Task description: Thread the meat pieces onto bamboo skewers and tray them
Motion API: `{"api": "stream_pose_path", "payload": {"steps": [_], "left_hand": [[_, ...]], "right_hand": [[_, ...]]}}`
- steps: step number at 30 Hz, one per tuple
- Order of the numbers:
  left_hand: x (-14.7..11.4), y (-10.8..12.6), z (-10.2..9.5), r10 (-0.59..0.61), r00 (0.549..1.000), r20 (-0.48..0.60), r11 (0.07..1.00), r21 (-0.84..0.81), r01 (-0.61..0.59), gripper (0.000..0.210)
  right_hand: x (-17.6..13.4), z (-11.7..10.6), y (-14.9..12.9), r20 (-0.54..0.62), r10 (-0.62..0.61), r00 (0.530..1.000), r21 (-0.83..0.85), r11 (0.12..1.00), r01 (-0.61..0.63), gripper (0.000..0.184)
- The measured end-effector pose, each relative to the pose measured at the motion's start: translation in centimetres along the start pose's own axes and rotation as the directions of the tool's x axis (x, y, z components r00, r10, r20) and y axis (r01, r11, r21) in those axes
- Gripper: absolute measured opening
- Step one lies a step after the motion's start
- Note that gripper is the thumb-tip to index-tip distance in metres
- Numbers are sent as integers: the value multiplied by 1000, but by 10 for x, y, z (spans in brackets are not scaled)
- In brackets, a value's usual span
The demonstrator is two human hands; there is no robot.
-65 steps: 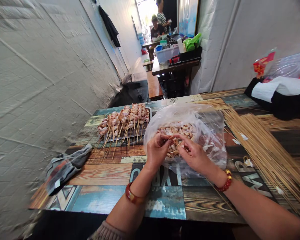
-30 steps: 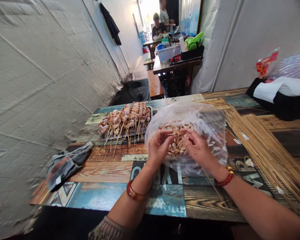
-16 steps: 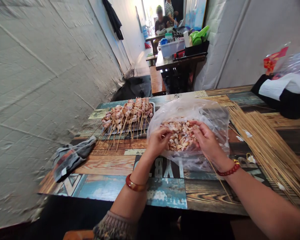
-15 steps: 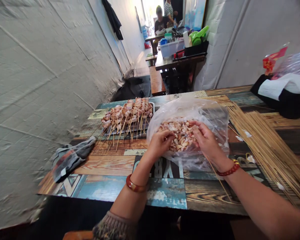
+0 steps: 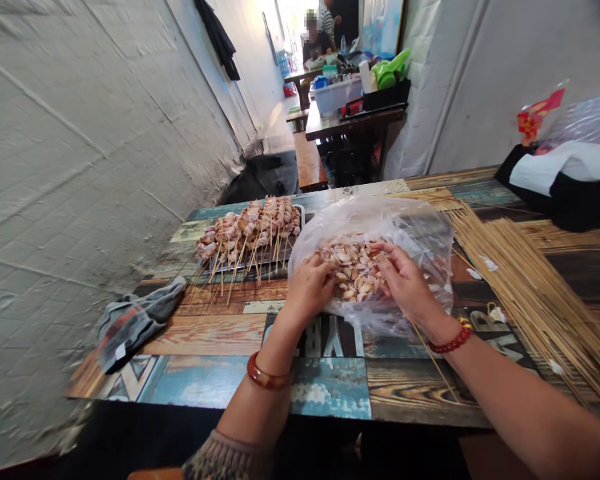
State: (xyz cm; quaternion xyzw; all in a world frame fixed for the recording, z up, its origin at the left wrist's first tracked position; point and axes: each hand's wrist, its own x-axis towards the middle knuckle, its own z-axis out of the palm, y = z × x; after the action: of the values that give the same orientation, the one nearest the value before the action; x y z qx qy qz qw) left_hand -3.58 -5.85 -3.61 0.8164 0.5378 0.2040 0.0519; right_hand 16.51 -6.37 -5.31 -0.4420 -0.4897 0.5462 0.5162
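An open clear plastic bag [image 5: 433, 233] full of loose garlic cloves [image 5: 360, 270] lies on the table. My left hand [image 5: 311, 288] is at the left side of the cloves, fingers curled down among them; what they pinch is hidden. On the right side of the heap, my right hand [image 5: 405, 283] is closed around a thin bamboo skewer [image 5: 437, 363], whose long end sticks out below the palm toward the table's near edge. Its tip is hidden by the fingers. To the left, a metal tray [image 5: 303, 217] bears piled skewers of garlic [image 5: 253, 230].
Many bare bamboo sticks [image 5: 525, 287] lie spread at the right, with white scraps near them. A grey cloth [image 5: 140, 323] rests at the left. A black bag [image 5: 583, 200] sits at the far right. Beyond stands another table with a plastic bin [image 5: 337, 95]; people are farther back.
My left hand has moved slightly left and down over the cloves, its fingers now lower among them. My right hand keeps the skewer in nearly the same place. The view has shifted slightly.
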Motion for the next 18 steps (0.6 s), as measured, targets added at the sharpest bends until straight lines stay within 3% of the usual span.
{"api": "stream_pose_path", "payload": {"steps": [3, 11, 15, 18], "left_hand": [[2, 3, 1, 37, 999, -35, 999, -23, -38, 24], [1, 0, 10, 170, 985, 2, 985, -7, -170, 21], [2, 0, 11, 151, 989, 9, 988, 23, -151, 14], [3, 5, 12, 115, 993, 35, 990, 71, -118, 21]], "right_hand": [[-1, 0, -1, 1, 6, 1000, -17, 1000, -6, 35], [-3, 2, 0, 26, -6, 1000, -29, 1000, 6, 38], [-3, 2, -2, 22, -1, 1000, -39, 999, 2, 39], [-4, 3, -2, 25, 7, 1000, -24, 1000, -6, 38]]}}
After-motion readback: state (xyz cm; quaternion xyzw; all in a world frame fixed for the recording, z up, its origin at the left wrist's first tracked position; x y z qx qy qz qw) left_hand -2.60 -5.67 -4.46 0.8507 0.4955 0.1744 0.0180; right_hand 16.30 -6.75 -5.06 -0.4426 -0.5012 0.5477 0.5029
